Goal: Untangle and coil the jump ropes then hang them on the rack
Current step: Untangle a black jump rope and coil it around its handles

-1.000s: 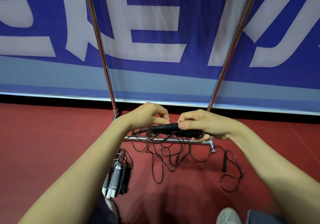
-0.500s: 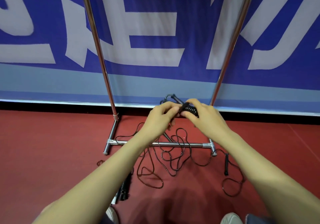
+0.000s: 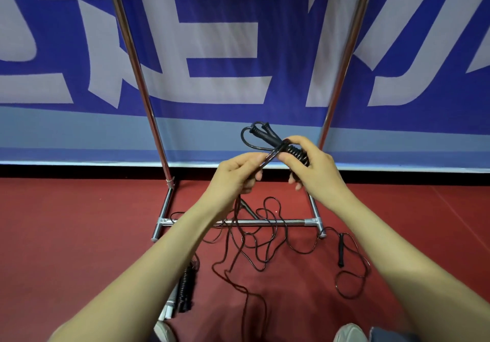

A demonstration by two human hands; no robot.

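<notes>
So the coiled jump rope (image 3: 294, 151) just came up from the rack (image 3: 265, 222) base to mid-air, right hand (image 3: 315, 166) fingers clamped round the coil, left hand (image 3: 236, 174) pinching its loop end, looks ready to hang, 1 tangled rope (image 3: 341, 250) left on the floor (image 3: 79, 222)

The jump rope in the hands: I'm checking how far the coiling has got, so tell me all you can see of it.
The jump rope is black and looks rubbery. Its two handles lie side by side, tips up and left, with thin cord wound round them and a loose loop beside the tips. The right hand grips the wound part; the left hand pinches a strand running to it.
</notes>
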